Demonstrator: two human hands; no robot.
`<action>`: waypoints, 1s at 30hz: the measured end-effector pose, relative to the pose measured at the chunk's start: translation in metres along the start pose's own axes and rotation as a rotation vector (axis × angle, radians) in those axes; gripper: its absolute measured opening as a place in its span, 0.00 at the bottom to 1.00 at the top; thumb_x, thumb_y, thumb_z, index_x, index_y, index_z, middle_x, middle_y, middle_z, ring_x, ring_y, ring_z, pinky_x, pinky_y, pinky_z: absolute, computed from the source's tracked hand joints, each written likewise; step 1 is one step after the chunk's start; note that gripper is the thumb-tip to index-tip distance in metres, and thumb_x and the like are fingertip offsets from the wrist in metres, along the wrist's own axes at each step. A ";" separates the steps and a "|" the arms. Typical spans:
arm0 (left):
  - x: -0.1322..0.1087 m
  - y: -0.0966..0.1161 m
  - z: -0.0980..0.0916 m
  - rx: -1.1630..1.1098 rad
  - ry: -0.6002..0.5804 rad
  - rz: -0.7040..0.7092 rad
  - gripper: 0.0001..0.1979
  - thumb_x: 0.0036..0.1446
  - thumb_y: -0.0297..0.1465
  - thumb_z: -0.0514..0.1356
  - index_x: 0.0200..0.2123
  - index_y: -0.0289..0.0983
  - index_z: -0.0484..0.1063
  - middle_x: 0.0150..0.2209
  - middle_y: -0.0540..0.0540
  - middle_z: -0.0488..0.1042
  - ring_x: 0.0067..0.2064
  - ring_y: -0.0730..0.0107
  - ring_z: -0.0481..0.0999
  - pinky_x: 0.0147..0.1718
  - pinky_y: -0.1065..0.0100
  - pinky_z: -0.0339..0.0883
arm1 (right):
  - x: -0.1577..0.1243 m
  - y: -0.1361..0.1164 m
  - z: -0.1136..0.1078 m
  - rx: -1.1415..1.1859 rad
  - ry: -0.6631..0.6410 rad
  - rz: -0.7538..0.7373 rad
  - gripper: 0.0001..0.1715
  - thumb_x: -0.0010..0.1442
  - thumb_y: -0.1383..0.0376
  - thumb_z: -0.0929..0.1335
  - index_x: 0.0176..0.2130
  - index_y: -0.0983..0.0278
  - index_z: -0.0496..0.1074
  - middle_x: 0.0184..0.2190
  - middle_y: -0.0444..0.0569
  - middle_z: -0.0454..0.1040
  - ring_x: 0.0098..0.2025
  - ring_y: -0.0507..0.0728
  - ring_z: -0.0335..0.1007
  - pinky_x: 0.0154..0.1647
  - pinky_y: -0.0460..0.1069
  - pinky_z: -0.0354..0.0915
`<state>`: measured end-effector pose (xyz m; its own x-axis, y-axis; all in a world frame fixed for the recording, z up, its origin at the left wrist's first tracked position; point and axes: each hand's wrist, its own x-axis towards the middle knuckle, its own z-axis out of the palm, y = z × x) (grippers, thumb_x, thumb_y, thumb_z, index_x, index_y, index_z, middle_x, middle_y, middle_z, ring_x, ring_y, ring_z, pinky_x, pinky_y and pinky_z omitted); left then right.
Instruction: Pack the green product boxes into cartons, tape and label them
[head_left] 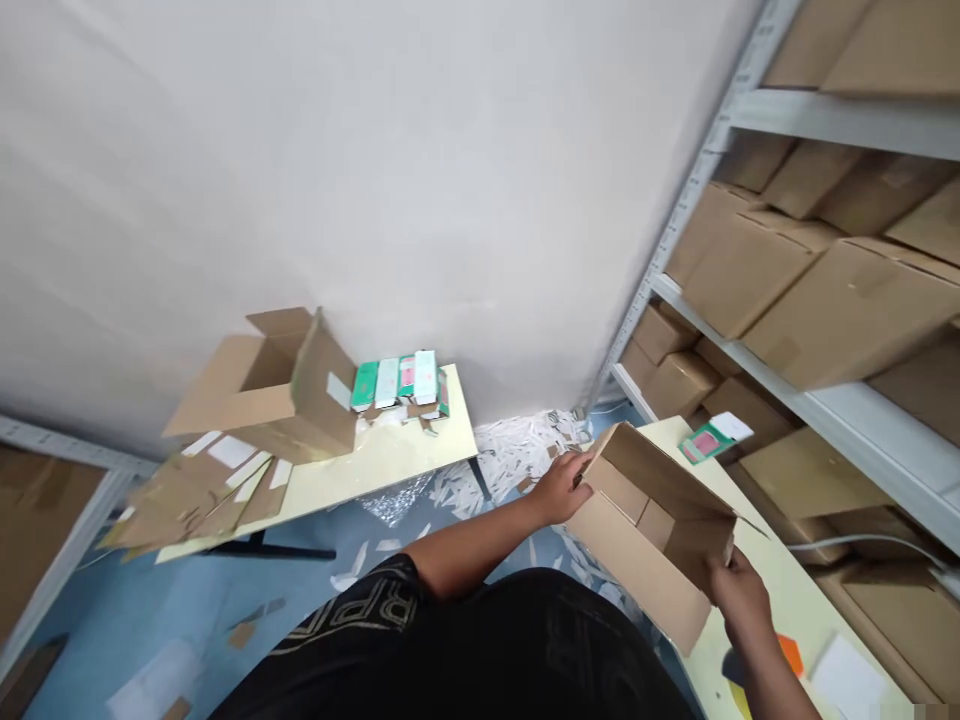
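Note:
Between my two hands is a cardboard box [637, 590], tilted with its open top facing me and its inside bare. My left hand [561, 488] grips the box's far left end, thumb over the edge. At the near right end my right hand [739, 600] is closed on the cardboard, partly in shadow. The box is over the edge of the right-hand table [754, 500]. Beyond it on that table lies a green and white carton [716, 438] with a pink panel.
A second table [315, 490] on the left bears a large open cardboard box [322, 400], flattened cardboard [195, 490] and several green and white cartons [397, 380]. Shredded paper [480, 470] litters the blue floor. Shelves [847, 410] full of boxes line the right side.

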<state>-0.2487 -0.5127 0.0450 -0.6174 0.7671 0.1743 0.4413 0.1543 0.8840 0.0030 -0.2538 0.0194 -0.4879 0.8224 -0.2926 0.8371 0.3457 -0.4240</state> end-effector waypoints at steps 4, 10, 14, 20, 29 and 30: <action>-0.051 -0.011 -0.077 -0.086 0.170 -0.104 0.30 0.57 0.27 0.57 0.65 0.38 0.68 0.59 0.38 0.71 0.61 0.52 0.70 0.63 0.53 0.62 | -0.020 -0.083 0.021 0.090 -0.056 -0.047 0.31 0.56 0.51 0.61 0.51 0.63 0.78 0.40 0.57 0.84 0.42 0.69 0.79 0.34 0.53 0.67; -0.134 -0.031 -0.198 -0.107 0.341 -0.229 0.20 0.65 0.35 0.56 0.58 0.39 0.74 0.58 0.39 0.74 0.61 0.54 0.72 0.62 0.55 0.64 | -0.046 -0.206 0.059 -0.067 -0.072 -0.233 0.37 0.56 0.51 0.60 0.55 0.65 0.77 0.45 0.62 0.83 0.46 0.71 0.78 0.38 0.54 0.68; -0.187 -0.037 -0.283 -0.040 0.497 -0.295 0.15 0.65 0.38 0.58 0.50 0.38 0.78 0.52 0.41 0.78 0.52 0.58 0.77 0.50 0.60 0.72 | -0.060 -0.276 0.084 -0.187 -0.083 -0.354 0.37 0.57 0.51 0.59 0.57 0.64 0.77 0.45 0.61 0.83 0.46 0.71 0.79 0.39 0.54 0.68; -0.239 -0.044 -0.385 0.061 0.784 -0.291 0.11 0.66 0.37 0.58 0.41 0.39 0.79 0.41 0.46 0.81 0.45 0.63 0.79 0.47 0.64 0.71 | -0.070 -0.356 0.117 -0.198 -0.183 -0.482 0.38 0.56 0.51 0.59 0.56 0.64 0.77 0.43 0.59 0.83 0.48 0.71 0.79 0.39 0.54 0.69; -0.259 -0.050 -0.483 0.334 1.072 -0.395 0.12 0.65 0.38 0.58 0.38 0.39 0.78 0.39 0.46 0.81 0.42 0.64 0.79 0.45 0.65 0.71 | -0.036 -0.467 0.188 -0.210 -0.467 -0.779 0.38 0.52 0.51 0.60 0.54 0.62 0.79 0.42 0.54 0.85 0.48 0.69 0.79 0.44 0.53 0.69; -0.257 -0.048 -0.497 0.378 1.043 -0.420 0.12 0.65 0.38 0.58 0.38 0.39 0.79 0.39 0.47 0.81 0.42 0.64 0.79 0.45 0.65 0.70 | -0.036 -0.479 0.195 -0.207 -0.495 -0.810 0.38 0.52 0.51 0.60 0.54 0.62 0.79 0.43 0.53 0.85 0.49 0.68 0.79 0.45 0.53 0.69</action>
<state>-0.4352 -1.0265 0.1731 -0.9151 -0.2382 0.3254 0.1341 0.5812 0.8026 -0.4289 -0.5369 0.0663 -0.9449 0.0334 -0.3256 0.2055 0.8349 -0.5106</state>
